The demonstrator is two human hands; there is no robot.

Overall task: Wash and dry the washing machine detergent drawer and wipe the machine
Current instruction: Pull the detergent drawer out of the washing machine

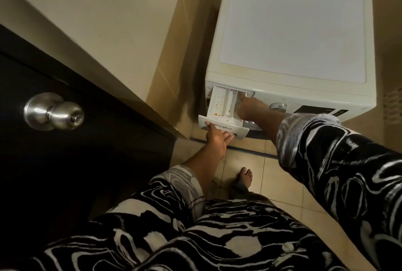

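Observation:
A white front-loading washing machine (291,31) stands in the corner. Its detergent drawer (221,105) is pulled far out at the upper left of the front panel; orange-brown residue stains the left compartment. My left hand (217,138) holds the drawer's front panel from below, thumb against the handle face near the brand lettering. My right hand (250,105) reaches into the rear right compartment, its fingers pressing down near the drawer slot. How those fingertips lie is hidden in shadow.
A dark door (65,140) with a silver knob (53,111) stands open at the left, close to my left arm. A beige wall (97,20) runs between door and machine. Tiled floor (282,186) lies below, with one bare foot (244,178) on it.

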